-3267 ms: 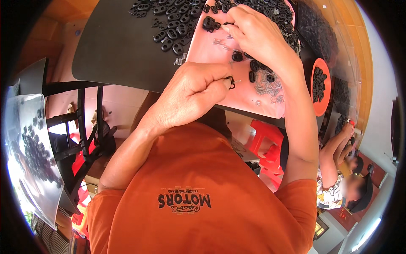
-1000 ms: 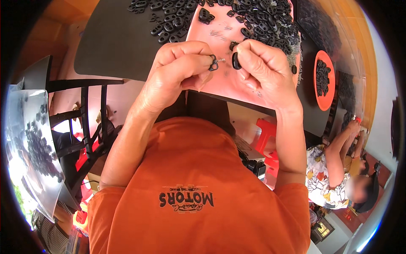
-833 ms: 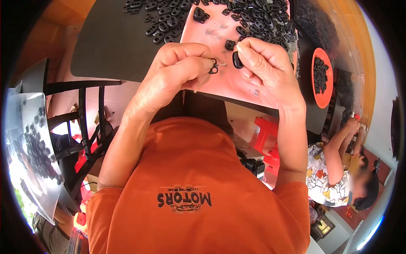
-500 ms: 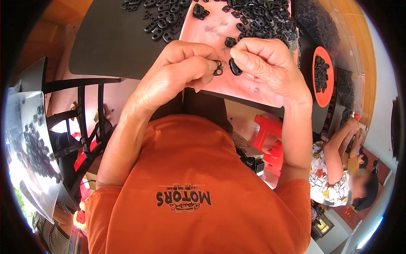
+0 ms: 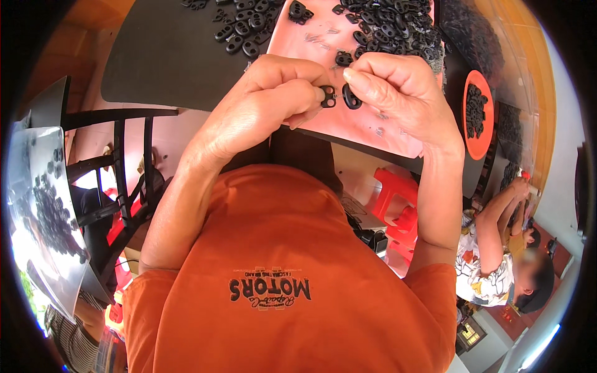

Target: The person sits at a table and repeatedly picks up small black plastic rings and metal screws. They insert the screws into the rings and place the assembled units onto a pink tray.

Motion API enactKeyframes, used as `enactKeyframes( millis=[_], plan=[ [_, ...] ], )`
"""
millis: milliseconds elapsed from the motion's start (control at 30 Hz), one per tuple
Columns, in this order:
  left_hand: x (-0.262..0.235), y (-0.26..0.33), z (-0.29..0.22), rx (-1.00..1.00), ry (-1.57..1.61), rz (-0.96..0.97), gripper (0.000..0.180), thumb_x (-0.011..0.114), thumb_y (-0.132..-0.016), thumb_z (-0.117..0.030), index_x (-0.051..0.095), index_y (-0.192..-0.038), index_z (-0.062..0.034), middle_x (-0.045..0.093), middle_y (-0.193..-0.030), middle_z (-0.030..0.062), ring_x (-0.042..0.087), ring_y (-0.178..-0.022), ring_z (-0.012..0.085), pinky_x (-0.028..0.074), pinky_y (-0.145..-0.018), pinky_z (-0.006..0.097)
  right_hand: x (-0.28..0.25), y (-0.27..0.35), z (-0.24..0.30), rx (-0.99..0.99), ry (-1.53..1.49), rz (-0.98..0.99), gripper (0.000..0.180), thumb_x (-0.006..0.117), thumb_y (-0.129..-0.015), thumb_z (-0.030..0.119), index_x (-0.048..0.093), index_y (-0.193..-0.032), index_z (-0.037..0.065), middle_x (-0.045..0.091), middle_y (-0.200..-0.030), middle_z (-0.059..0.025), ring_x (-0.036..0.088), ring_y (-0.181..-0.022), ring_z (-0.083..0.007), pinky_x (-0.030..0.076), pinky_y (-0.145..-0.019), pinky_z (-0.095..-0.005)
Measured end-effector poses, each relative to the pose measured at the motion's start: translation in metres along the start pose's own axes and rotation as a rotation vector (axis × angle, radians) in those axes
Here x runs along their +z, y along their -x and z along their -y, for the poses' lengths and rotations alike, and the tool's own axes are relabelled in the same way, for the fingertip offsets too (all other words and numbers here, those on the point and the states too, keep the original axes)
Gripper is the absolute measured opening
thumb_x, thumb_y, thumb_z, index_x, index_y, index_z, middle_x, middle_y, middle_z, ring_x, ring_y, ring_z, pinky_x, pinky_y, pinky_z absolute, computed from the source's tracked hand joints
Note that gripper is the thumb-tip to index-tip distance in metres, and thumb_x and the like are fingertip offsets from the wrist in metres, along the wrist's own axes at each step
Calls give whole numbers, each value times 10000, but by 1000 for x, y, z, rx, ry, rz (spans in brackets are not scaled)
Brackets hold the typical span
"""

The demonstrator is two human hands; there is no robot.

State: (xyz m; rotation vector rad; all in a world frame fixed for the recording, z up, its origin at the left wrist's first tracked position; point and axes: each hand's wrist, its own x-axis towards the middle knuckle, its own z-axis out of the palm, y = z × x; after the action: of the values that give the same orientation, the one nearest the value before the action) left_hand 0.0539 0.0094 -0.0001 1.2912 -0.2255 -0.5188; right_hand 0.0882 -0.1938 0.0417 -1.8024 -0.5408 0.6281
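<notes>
Over the near part of a pink board point(image 5: 398, 140), my left hand point(image 5: 267, 102) pinches a small black two-holed cord lock plunger point(image 5: 329, 97) between thumb and forefinger. A thin metal spring point(image 5: 338, 96) appears to stick out from it toward the right. Facing it, my right hand point(image 5: 404, 93) grips a black oval cord lock shell point(image 5: 352, 97) with thumb and fingers. The two pieces are a short gap apart. Just beyond them a black cord lock piece point(image 5: 344, 59) lies on the board, with loose springs point(image 5: 320, 42) farther off.
Heaped black cord lock parts point(image 5: 398, 28) cover the board's far right. More cord locks point(image 5: 245, 28) lie on the dark table point(image 5: 168, 56). An orange dish point(image 5: 476, 153) of small black parts stands right. Red stools point(image 5: 398, 189) are below; another person point(image 5: 491, 248) sits at right.
The plunger and shell have turned so their holes show more plainly, and the gap between them looks a little narrower. Both hands have shifted slightly.
</notes>
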Motion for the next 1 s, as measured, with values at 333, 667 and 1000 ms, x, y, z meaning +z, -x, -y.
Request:
enactKeyframes(
  millis=[333,667,1000],
  plan=[
    [9,1,2,28,-5,-49,173,497,-840,-133,583,-761,-5,440,-611,-32,364,-555,38,269,-503,218,9,-2,-3,-80,29,-36,277,569,-944,135,486,-712,10,347,-638,57,293,-611,-34,277,-514,-229],
    [3,0,5,56,4,-16,185,515,-886,-171,570,-789,-23,446,-639,-49,372,-576,22,273,-511,194,15,-4,-13,-41,-203,-89,247,572,-949,210,604,-839,-9,404,-658,57,338,-622,-27,305,-524,-216],
    [3,0,6,36,90,-89,172,546,-868,-120,629,-774,-2,549,-658,-21,440,-554,26,314,-479,184,26,-1,-14,-596,703,-386,301,742,-784,202,592,-969,18,612,-803,-88,611,-582,-210,496,-518,-331]
  ],
)
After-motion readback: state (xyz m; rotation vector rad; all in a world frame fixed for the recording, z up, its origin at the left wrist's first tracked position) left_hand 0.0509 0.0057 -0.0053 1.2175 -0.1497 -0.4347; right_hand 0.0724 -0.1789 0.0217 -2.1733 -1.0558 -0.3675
